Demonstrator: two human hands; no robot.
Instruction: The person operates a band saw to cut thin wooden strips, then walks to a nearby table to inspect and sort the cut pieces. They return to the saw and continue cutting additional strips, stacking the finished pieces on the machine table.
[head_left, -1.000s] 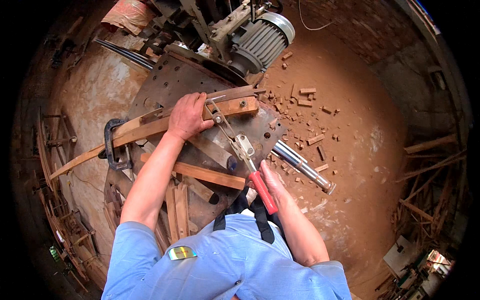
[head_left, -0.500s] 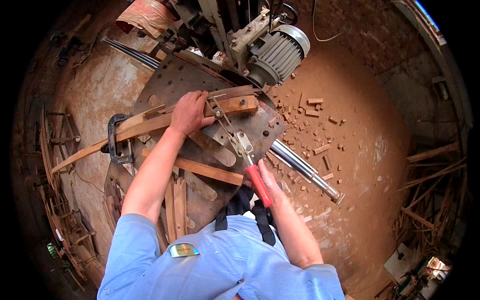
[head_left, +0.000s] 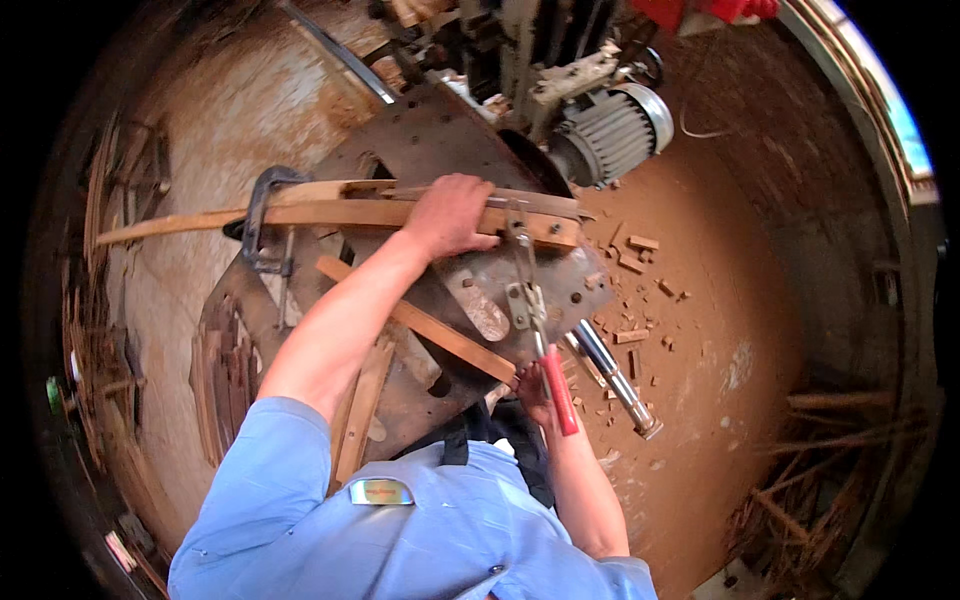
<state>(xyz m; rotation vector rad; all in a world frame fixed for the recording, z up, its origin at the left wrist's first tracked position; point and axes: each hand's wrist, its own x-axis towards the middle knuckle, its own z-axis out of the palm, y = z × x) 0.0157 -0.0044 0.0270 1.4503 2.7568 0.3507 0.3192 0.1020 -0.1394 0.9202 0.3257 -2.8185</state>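
My left hand [head_left: 455, 215] lies over a long curved wooden piece [head_left: 350, 213], its fingers bent over the far side and the thumb on the near side. Beside that hand, a metal toggle clamp [head_left: 525, 300] with a red handle [head_left: 561, 392] reaches over the right end of the wood. My right hand [head_left: 537, 398] is low beside the red handle, at the near end of a loose wooden strip [head_left: 450, 338]. The handle partly covers this hand, and its finger grip is unclear. A dark C-clamp [head_left: 262, 215] stands around the curved piece further left.
A dark metal machine table [head_left: 440, 135] carries the work. Beyond it stands a grey ribbed motor [head_left: 620, 130]. Small wood offcuts [head_left: 632, 262] litter the floor at right, near a shiny steel bar [head_left: 615, 370]. More wooden strips [head_left: 362, 410] lie at the near left.
My right hand has shifted from the right side of the red handle to its left, by the loose strip's end. The left hand stays on the curved piece. The whole view has turned.
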